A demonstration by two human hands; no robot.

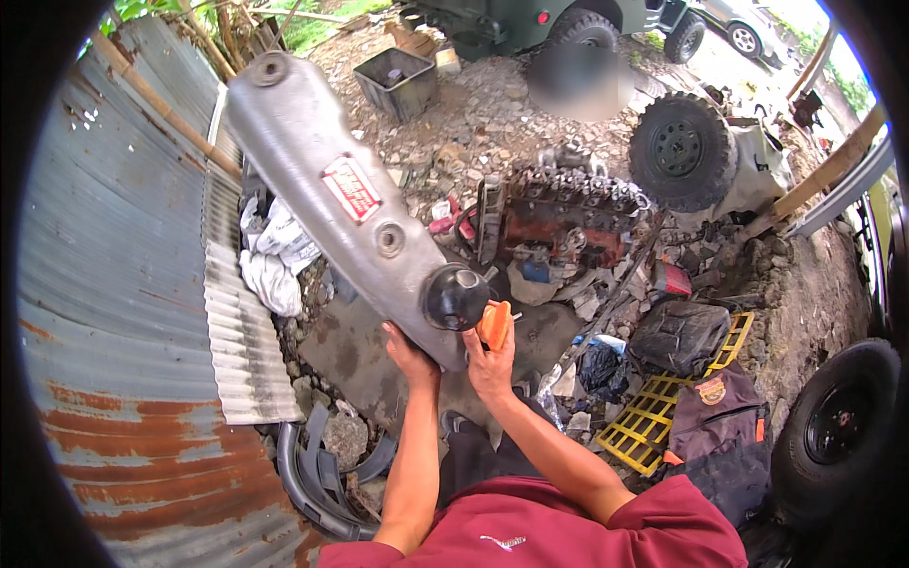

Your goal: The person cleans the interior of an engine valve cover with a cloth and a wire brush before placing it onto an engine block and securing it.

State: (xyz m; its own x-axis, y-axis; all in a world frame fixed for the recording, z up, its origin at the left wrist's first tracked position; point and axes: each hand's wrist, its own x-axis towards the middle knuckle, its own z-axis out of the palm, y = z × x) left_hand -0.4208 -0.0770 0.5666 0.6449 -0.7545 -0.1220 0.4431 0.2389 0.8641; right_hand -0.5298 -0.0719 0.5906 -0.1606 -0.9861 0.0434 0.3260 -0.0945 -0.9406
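Observation:
A long silver metal valve cover is held up at a slant before me, with a red-and-white label and two round holes with grommets along its top. My left hand is closed on its near end from below, partly hidden behind the metal. A round black cap sits on that same end. Beside the cap, my right hand pinches a small bright orange piece, whose exact kind I cannot make out. The right fingertips are close to the cap and the cover's edge.
An engine block stands on the rubble beyond the cover. Corrugated metal sheets rise on the left. Tyres, a yellow grate, a dark bag and a black bin lie around. A green vehicle is parked behind.

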